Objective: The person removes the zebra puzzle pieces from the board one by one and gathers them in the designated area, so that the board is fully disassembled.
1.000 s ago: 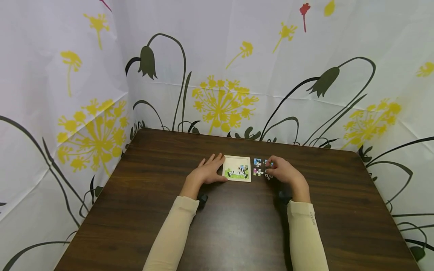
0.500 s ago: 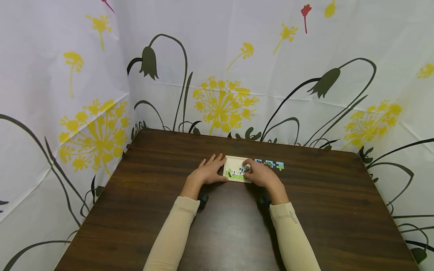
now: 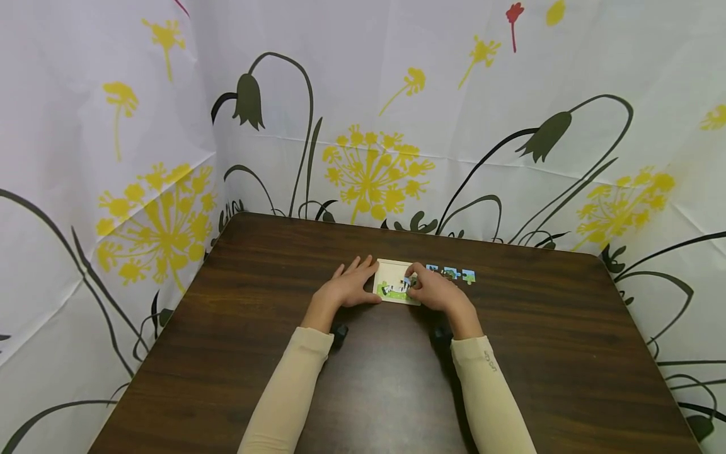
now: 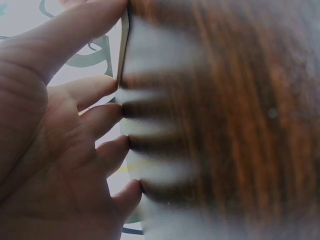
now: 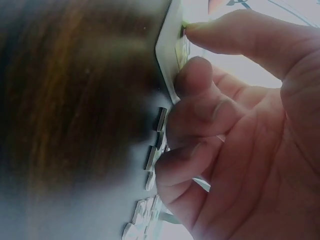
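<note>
A small square wooden puzzle tray [image 3: 391,267] lies on the dark table, its lower part filled with pieces of a green and black-and-white picture. My left hand [image 3: 350,285] rests along the tray's left side, fingers spread and fairly straight, thumb at the near left corner. In the left wrist view the thumb and a fingertip meet the tray's edge [image 4: 123,47]. Over the right side of the tray is my right hand [image 3: 439,293], pinching a puzzle piece [image 3: 409,282] between thumb and index finger down at the picture. The fingers mostly hide that piece.
Loose puzzle pieces, among them a blue and green one [image 3: 468,276], lie on the table [image 3: 567,334] right of the tray, partly behind my right hand. A printed cloth [image 3: 351,88] hangs behind the table's far edge.
My right hand has moved left from the loose pieces to the tray, and held there over the last half second. The left hand stays at the tray's left side.
</note>
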Tool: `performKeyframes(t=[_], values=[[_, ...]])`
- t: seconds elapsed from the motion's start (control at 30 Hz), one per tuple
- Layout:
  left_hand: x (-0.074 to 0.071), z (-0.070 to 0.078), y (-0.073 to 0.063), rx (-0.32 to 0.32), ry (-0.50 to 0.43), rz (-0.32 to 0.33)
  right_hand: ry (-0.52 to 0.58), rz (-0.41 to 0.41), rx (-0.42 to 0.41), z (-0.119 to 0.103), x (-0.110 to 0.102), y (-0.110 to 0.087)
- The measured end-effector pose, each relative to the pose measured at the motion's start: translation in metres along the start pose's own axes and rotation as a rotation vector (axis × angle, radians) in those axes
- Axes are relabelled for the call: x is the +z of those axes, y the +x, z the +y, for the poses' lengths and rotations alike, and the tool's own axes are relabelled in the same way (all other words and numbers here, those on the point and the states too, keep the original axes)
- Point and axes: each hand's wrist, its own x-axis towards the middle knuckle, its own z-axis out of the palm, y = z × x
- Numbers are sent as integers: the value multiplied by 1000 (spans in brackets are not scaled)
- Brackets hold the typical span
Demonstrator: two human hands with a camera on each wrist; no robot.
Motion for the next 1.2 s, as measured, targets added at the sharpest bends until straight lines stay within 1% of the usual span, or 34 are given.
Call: performKeyframes(t=[0.17, 0.23, 0.33, 0.37, 0.43, 0.57, 0.7, 0.8, 0.9, 0.93, 0.97, 1.0, 1.07, 1.13, 1.2], values=[[-6, 10, -11, 3, 31, 2, 25, -34, -17, 3, -1, 2], [-6, 10, -11, 3, 45, 4, 17, -28, -40, 9, 1, 6], [-6, 9, -11, 2, 60, 8, -5, -26, -31, 9, 3, 10], [-6, 9, -11, 2, 62, 9, -26, -14, -32, 13, 5, 14], [-6, 9, -10, 1, 67, 9, -73, 4, -13, 16, 9, 20], [-6, 9, -9, -4, 72, 0, -135, 13, 58, 17, 15, 27], [-4, 5, -5, -3, 55, -12, -135, -6, 112, 14, 16, 29], [-4, 3, -2, 2, 46, -16, -130, -2, 124, 21, 18, 33], [-4, 3, -1, 0, 42, -17, -119, 3, 134, 15, 16, 30], [-3, 1, 1, 2, 40, -13, -123, 15, 120, 15, 16, 28], [-1, -2, 5, 5, 41, -8, -124, 22, 119, 9, 13, 25], [-2, -1, 3, 0, 42, -11, -122, 32, 117, 5, 13, 22], [1, -5, 7, 4, 36, -3, -128, 53, 116, -3, 11, 16], [1, -5, 5, 5, 35, -5, -142, 73, 118, -8, 11, 11], [-1, -1, 1, 4, 34, -7, -156, 83, 138, -16, 9, 8]])
